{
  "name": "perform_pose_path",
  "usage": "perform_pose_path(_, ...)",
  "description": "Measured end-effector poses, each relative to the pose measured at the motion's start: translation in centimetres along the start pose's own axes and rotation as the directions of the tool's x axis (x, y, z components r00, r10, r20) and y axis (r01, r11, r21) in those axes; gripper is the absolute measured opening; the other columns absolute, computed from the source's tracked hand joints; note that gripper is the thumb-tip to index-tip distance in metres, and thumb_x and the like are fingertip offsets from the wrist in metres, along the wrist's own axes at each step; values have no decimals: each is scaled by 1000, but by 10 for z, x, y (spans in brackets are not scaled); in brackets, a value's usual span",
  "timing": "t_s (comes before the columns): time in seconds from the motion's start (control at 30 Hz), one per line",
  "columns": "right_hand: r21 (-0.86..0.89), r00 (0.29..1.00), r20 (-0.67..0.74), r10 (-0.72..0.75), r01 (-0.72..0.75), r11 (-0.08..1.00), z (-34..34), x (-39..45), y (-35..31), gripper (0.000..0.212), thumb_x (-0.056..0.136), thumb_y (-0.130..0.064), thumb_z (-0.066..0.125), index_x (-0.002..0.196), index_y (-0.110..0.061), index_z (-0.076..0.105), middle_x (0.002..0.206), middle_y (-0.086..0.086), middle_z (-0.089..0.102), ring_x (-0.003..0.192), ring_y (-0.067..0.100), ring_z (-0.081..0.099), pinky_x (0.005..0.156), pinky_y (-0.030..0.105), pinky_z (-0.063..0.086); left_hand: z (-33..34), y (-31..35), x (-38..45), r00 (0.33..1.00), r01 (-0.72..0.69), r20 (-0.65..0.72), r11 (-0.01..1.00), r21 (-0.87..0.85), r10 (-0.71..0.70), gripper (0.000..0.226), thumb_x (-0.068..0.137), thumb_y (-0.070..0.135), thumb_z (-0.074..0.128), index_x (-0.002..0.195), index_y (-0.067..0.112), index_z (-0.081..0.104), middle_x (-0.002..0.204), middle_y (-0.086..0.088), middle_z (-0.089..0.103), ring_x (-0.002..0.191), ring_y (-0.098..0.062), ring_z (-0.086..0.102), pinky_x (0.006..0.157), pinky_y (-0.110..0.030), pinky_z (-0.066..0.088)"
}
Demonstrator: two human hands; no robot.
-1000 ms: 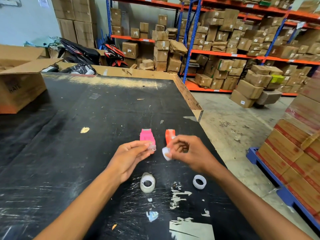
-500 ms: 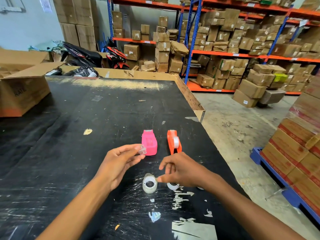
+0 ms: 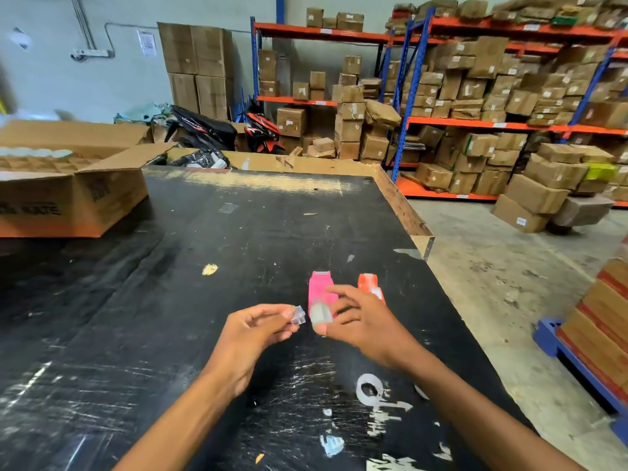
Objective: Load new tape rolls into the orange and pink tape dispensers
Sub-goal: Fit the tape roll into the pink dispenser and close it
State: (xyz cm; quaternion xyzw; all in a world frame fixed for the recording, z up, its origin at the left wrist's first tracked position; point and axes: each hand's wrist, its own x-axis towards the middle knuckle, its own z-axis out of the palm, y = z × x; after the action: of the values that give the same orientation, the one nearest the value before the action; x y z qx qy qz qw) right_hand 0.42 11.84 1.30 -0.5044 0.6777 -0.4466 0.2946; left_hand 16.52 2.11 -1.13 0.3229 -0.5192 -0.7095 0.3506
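Observation:
A pink tape dispenser (image 3: 318,289) lies on the black table (image 3: 238,253), with an orange tape dispenser (image 3: 369,284) just to its right. My right hand (image 3: 360,321) hovers in front of both and pinches a clear tape roll (image 3: 320,313), hiding the near ends of the dispensers. My left hand (image 3: 253,334) holds a small clear plastic piece (image 3: 297,315) between thumb and fingers, a few centimetres left of the roll. An empty white tape core (image 3: 369,390) lies flat on the table between my forearms.
An open cardboard box (image 3: 71,195) stands at the table's far left. The table's right edge (image 3: 421,232) drops to a concrete floor. Shelves of cartons fill the background; stacked boxes on a blue pallet (image 3: 557,338) stand at right.
My right hand has picked the tape roll up from the table and raised it next to the clear piece in my left hand. The camera view has tilted upward.

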Motion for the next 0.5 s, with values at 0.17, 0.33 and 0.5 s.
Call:
perform_pose_path(0.17,123,995,53,-82,75,989,-5,-6,-10,43,72,-2,78,93,-36,63,87,-10,67,80,4,67,84,27,55,15,1,-4,996,-64,64,998,23,63,14,82,1,66,93,2,76,87,-15,79,76,-15,72,68,-17,58)
perform_pose_path(0.33,123,992,6,-124,122,985,-8,-5,-8,54,70,0,79,112,-30,61,99,1,66,88,14,65,85,29,57,25,4,-6,988,-140,79,988,69,134,16,84,2,65,88,9,79,87,-9,80,77,-10,73,68,-16,57)
perform_pose_path(0.5,59,986,-69,-149,153,986,-14,-3,-5,83,71,0,79,139,-28,38,111,15,61,94,22,66,81,25,59,37,8,-5,996,-63,75,995,72,57,23,92,4,55,96,1,77,93,-11,79,90,-18,74,85,-26,58)
